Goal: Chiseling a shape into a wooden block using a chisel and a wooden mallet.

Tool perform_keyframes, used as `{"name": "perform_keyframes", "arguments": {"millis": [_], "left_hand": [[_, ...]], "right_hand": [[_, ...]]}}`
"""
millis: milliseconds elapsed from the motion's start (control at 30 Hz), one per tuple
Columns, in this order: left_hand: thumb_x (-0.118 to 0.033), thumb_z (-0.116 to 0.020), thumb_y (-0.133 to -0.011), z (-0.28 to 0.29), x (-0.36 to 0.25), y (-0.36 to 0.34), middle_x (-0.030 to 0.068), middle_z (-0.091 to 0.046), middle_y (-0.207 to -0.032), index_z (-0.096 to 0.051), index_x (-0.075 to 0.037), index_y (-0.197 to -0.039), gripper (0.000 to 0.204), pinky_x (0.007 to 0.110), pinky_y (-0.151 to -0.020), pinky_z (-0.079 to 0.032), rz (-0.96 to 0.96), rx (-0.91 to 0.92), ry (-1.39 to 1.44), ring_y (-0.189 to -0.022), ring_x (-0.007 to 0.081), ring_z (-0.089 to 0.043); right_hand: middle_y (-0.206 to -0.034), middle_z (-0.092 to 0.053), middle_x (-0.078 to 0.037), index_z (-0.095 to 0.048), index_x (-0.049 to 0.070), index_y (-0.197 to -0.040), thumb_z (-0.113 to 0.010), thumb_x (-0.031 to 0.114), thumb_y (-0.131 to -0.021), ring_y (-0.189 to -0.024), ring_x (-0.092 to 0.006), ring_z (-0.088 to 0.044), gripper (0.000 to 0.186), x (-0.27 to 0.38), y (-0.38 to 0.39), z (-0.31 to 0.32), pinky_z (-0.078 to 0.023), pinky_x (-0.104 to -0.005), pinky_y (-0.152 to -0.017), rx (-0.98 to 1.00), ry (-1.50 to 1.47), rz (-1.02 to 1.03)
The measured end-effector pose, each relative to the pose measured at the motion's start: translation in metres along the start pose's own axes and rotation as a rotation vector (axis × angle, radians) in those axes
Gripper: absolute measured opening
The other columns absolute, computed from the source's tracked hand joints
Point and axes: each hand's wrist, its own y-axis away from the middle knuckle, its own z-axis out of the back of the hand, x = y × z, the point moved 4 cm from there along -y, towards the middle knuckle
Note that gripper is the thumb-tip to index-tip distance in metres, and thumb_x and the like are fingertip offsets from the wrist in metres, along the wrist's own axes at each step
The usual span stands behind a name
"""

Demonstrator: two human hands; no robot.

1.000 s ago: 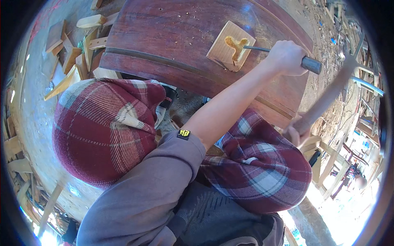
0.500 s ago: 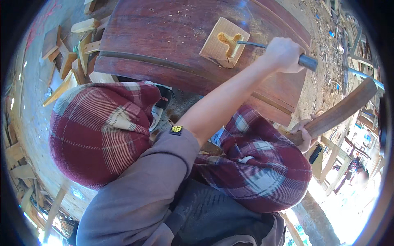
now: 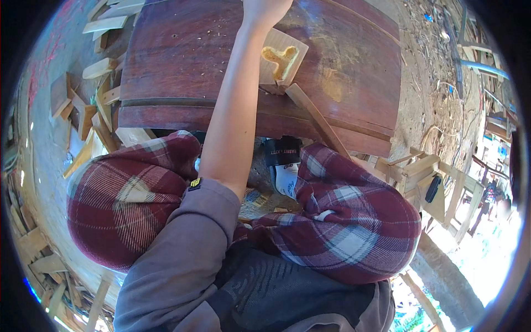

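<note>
My left forearm reaches far across the dark reddish bench, and my left hand is cut off by the upper edge of the head view. Its fingers do not show, nor does anything they may hold. Just right of the wrist lies a pale wood block with a rough Y-shaped hollow carved into it. A brown wooden bar slants from the block's near edge down to my right knee, which hides its lower end. My right hand is not visible.
The reddish wooden bench carries small chips and has a long groove near its front edge. Wood offcuts are heaped on the left. A wooden frame stands to the right, with shavings on the ground beyond the bench.
My left hand has swung from the right to the top edge; its gouge has left the hollow and no longer shows. The wooden bar has come left to the block, and my right hand has disappeared.
</note>
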Motion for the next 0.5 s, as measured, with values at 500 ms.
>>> {"name": "perform_keyframes", "arguments": {"millis": [500], "left_hand": [[-0.029,-0.074,-0.084,-0.007,0.007,-0.001,-0.0044,-0.047,-0.056,-0.059,-0.007,-0.075,0.028,0.024,-0.044,-0.032,0.108,0.153,0.165,-0.045,0.0052,-0.041]], "right_hand": [[-0.125,-0.057,-0.012,-0.043,-0.003,-0.135,-0.078,0.042,-0.072,-0.112,-0.0175,-0.054,0.085,0.029,-0.004,-0.037,-0.04,-0.0303,-0.098,0.588,-0.442,0.043]]}}
